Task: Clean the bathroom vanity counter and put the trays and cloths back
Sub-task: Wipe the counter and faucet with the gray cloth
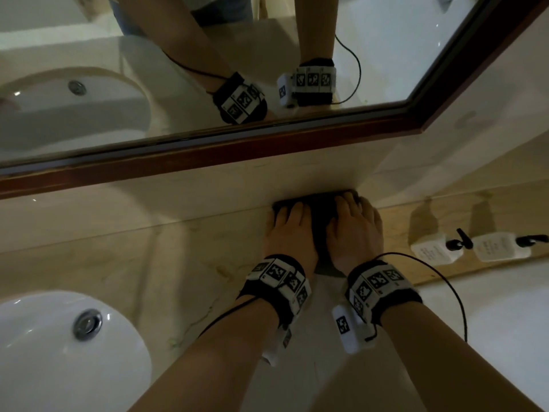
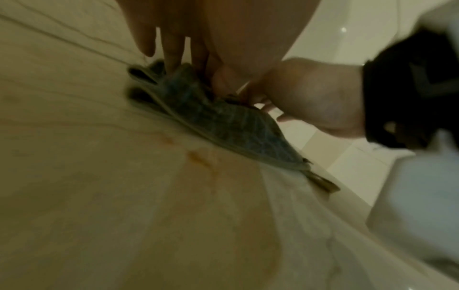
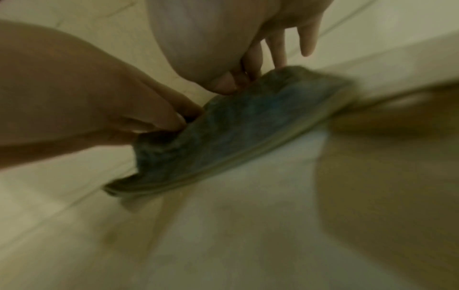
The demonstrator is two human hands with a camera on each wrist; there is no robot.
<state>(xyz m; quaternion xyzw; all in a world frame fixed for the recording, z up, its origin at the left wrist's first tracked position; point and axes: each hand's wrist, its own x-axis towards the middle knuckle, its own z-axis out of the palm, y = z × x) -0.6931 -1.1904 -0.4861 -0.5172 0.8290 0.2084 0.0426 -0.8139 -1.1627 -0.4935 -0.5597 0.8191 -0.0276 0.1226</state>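
Observation:
A dark blue-grey cloth [image 1: 319,217] lies on the beige marble counter [image 1: 178,263], pushed up against the back wall below the mirror. My left hand [image 1: 286,217] presses on its left part and my right hand [image 1: 352,209] on its right part, side by side, fingers stretched forward. In the left wrist view the left fingers [image 2: 174,51] point down onto the cloth [image 2: 223,121], which is bunched up. The right wrist view is blurred; there the right fingers [image 3: 278,53] touch the cloth's [image 3: 248,127] far edge and the left hand [image 3: 99,98] digs into its near end.
A white sink basin [image 1: 59,337] with a chrome drain sits at the lower left. The brown-framed mirror [image 1: 208,84] runs along the back. Two white pump bottles [image 1: 433,248] [image 1: 502,246] stand on a wooden board [image 1: 430,276] to the right of my hands.

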